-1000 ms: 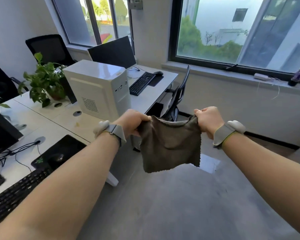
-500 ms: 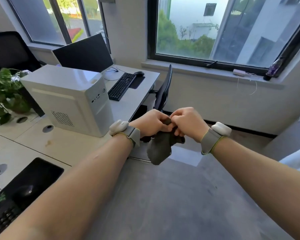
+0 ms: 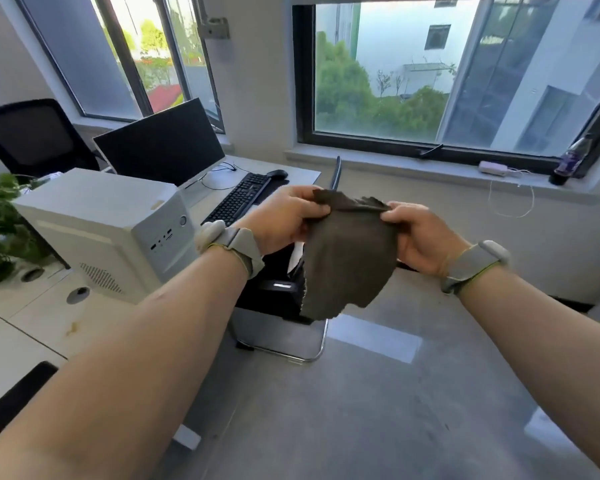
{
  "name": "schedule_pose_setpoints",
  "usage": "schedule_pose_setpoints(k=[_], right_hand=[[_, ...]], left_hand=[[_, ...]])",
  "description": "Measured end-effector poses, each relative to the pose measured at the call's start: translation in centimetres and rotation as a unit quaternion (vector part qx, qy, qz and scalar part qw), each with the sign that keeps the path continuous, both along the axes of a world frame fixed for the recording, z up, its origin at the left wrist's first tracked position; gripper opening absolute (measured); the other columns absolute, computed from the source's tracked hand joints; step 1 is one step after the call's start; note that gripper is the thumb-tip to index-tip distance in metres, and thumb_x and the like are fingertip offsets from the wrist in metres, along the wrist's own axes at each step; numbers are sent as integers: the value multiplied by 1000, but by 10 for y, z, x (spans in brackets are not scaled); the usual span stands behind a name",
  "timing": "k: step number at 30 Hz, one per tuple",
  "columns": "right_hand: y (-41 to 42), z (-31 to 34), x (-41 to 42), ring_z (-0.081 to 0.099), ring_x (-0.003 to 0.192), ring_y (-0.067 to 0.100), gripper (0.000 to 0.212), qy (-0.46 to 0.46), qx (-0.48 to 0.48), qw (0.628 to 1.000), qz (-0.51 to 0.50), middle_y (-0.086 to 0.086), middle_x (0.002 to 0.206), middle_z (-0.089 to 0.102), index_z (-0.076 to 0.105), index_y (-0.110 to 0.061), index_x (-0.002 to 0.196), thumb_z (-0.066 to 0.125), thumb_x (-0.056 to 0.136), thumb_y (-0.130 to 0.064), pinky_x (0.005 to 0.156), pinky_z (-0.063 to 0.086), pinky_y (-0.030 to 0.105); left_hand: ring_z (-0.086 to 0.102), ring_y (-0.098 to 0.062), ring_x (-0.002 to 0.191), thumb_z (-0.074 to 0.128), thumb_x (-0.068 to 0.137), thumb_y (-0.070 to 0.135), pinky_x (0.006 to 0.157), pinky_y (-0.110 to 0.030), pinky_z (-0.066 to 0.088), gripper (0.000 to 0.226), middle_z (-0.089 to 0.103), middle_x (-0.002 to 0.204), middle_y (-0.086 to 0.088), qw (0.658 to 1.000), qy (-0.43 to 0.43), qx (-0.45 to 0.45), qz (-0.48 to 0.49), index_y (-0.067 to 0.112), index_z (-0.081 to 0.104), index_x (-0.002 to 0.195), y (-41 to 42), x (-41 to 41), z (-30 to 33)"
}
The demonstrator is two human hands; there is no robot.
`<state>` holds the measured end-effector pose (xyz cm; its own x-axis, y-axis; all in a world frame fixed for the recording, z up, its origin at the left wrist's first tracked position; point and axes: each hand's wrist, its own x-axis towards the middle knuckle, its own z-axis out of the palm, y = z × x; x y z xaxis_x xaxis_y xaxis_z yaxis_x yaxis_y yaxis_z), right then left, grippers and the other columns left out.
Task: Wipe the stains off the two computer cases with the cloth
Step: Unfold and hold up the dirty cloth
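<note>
Brown cloth (image 3: 349, 258) pinched in our left hand (image 3: 284, 223) and right hand (image 3: 420, 237), we should fold it into a firm pad before the white case (image 3: 111, 230).

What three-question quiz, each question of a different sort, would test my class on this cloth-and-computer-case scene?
1. True or false: the cloth is held by both the left hand and the right hand.
2. Multiple choice: the white computer case stands A) on the floor, B) on the desk, C) on the windowsill.
3. Fill in: the cloth hangs in the air and is ____ touching the case.

Key
1. True: each hand pinches its top edge.
2. B
3. not
</note>
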<state>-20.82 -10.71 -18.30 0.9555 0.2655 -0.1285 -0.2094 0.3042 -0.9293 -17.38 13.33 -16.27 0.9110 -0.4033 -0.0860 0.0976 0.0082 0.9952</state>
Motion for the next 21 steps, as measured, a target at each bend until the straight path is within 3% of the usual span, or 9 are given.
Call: schedule_pose_setpoints(k=[1,3,5,7,9,11,14,18,21], right_hand=[[-8,11,15,69,96,30,32,10,66,998,15,17,106,70,69,-7,108,69,83,-26,89,57,40],[-14,12,30,68,115,31,49,25,74,996,49,17,127,70,64,-6,128,61,91,-37,101,55,43],[-27,-5,49,71,107,30,31,17,-21,999,32,17,120,72,68,-2,119,64,96,-22,90,60,37],[-47,-29,67,72,94,28,17,18,-84,996,-15,19,109,73,71,0,108,64,98,-11,81,62,33],[-65,-43,83,71,93,29,20,60,-100,993,-3,20,107,73,73,-1,107,60,102,-15,82,61,36],[-90,-50,100,75,90,25,24,127,-141,982,24,15,101,77,72,-3,110,61,103,-23,78,63,39],[-122,-59,130,69,56,14,22,186,-220,957,-25,3,71,72,70,-4,108,67,100,-25,57,59,33],[-153,-63,172,72,85,26,38,160,-160,967,-114,13,102,70,62,-5,122,78,88,-12,72,63,40],[-168,-58,198,71,96,30,53,54,-219,966,-127,17,114,68,63,-14,121,77,76,11,91,60,48]], left_hand=[[68,-26,89,64,95,8,78,-35,59,31,69,108,-16,997,3,-61,35,0,67,125,-15,17,14],[69,-29,98,72,88,48,87,-39,56,57,72,110,-9,994,22,-68,77,9,68,130,-35,40,24],[72,-27,101,68,81,68,88,-42,57,70,74,111,-1,995,81,18,54,18,70,129,-62,59,11],[72,-24,84,75,82,51,81,-38,58,51,72,105,-8,988,142,65,8,14,71,116,-89,68,-20],[67,-22,72,76,88,14,77,-39,56,18,65,104,-18,983,153,98,23,13,61,97,-109,76,-43],[67,-25,82,72,85,-7,81,-44,57,31,67,114,-22,975,155,128,91,15,52,93,-130,93,-60],[65,-28,112,81,78,-1,90,-47,58,70,63,130,-15,970,164,142,111,10,50,140,-151,118,-67],[63,-29,112,81,69,-10,96,-50,57,94,59,124,-9,974,134,160,81,22,43,149,-173,160,-61],[59,-24,109,75,68,-16,82,-39,59,89,52,128,-6,970,25,241,31,29,53,142,-190,191,-57]])
